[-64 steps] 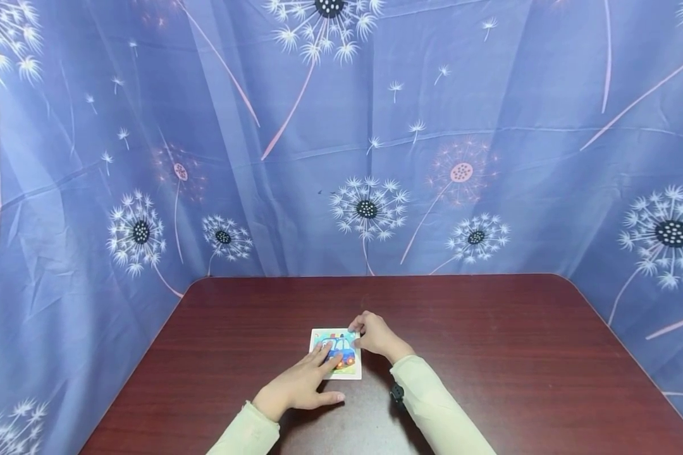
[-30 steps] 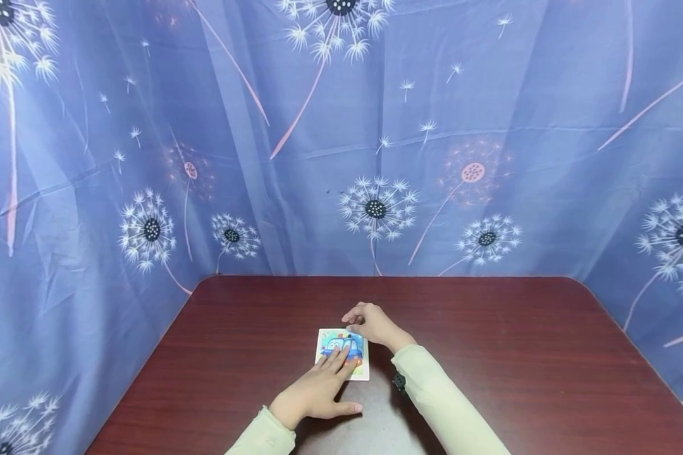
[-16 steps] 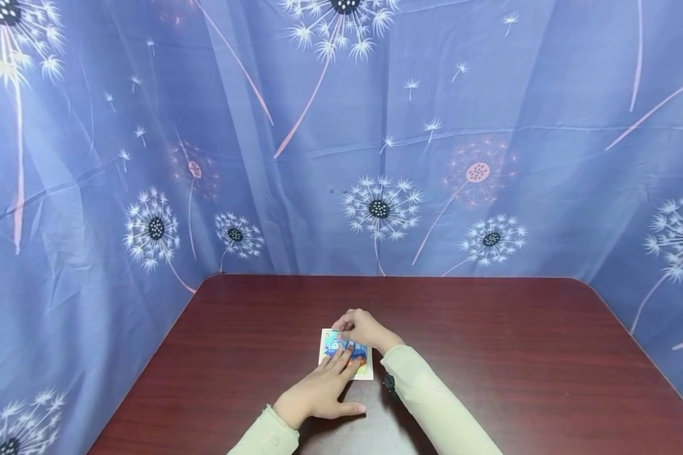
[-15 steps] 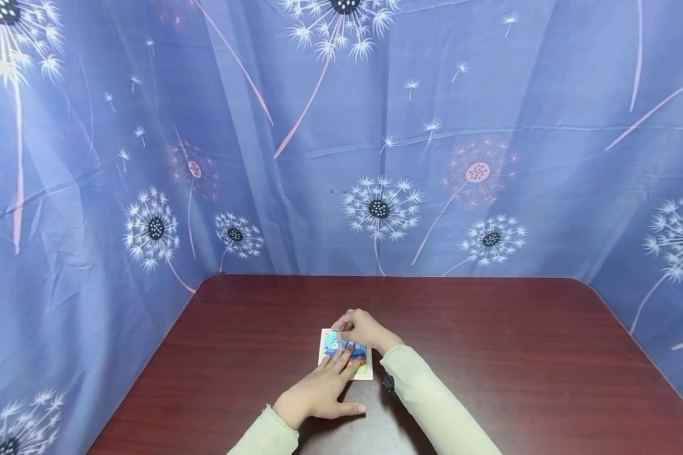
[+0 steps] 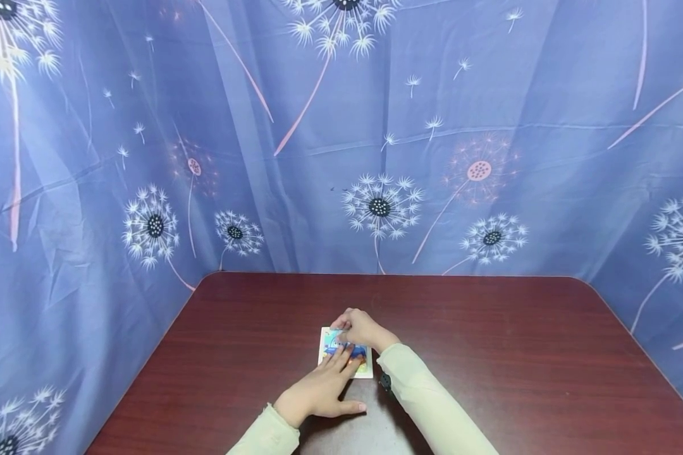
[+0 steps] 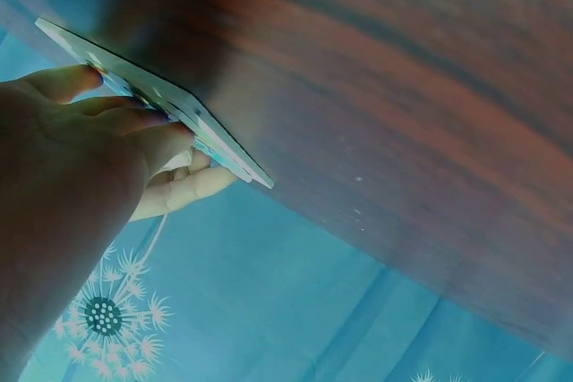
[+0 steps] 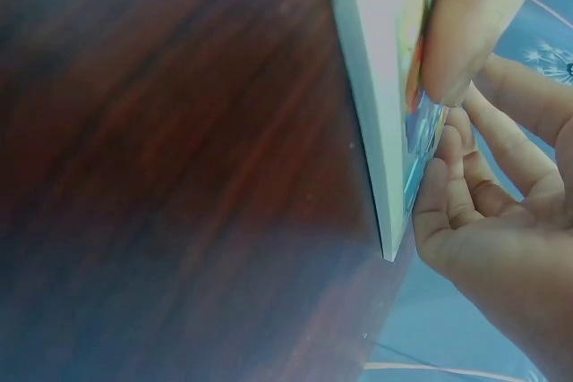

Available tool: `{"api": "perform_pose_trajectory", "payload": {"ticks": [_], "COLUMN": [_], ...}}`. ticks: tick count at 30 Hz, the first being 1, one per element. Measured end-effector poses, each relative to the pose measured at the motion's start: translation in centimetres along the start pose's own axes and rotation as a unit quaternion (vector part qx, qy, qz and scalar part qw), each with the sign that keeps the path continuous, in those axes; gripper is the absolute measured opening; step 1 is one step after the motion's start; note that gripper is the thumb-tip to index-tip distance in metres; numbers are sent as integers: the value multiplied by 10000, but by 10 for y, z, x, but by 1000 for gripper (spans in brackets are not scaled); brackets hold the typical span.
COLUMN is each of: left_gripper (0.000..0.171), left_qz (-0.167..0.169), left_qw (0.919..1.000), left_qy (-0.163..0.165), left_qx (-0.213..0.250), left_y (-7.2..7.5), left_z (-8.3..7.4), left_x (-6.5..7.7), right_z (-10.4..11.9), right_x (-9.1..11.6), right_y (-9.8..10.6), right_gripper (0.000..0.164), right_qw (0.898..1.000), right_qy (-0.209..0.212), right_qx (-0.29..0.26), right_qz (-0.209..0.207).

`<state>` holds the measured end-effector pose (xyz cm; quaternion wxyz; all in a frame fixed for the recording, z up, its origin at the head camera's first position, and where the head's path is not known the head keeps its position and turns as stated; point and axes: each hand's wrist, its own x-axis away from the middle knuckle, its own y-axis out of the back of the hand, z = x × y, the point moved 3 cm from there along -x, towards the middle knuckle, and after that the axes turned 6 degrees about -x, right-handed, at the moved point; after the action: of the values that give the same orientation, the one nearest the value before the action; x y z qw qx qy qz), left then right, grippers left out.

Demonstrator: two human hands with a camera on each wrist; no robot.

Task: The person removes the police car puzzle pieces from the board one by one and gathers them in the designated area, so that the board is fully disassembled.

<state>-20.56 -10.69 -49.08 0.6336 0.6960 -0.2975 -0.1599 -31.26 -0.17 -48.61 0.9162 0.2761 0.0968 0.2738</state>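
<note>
A small square picture board (image 5: 329,357) with a white border and a cartoon blue car lies on the table. My left hand (image 5: 319,388) rests on its lower part, fingers spread over the picture and thumb stretched to the right over the tabletop. At the board's far edge is my right hand (image 5: 364,330), its fingers bent and thumb tip over the picture. In the right wrist view, the right thumb (image 7: 433,192) sits against the picture, beside a left finger (image 7: 466,33). I cannot tell whether the right fingers pinch anything.
The dark red-brown wooden table (image 5: 489,354) extends around the board on all sides. A blue curtain (image 5: 296,208) with dandelion prints hangs along its back and both sides. A dark round device (image 5: 385,381) is on the right wrist.
My right hand has moved from the board's right edge leftward along its far edge. My left hand stays on the picture. The view has shifted slightly.
</note>
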Motion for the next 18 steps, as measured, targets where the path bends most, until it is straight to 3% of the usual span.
{"api": "perform_pose_trajectory", "payload": {"ticks": [18], "left_gripper": [86], "left_qz": [-38], "left_qw": [10000], "left_qy": [-24], "left_qx": [37], "left_y": [-1], "left_z": [-2], "left_x": [-1], "right_z": [4], "right_x": [2], "right_y": [-2], "right_gripper": [19], "right_qw": [9998], "right_qy": [-117], "right_qx": [79], "right_qz": [-142]}}
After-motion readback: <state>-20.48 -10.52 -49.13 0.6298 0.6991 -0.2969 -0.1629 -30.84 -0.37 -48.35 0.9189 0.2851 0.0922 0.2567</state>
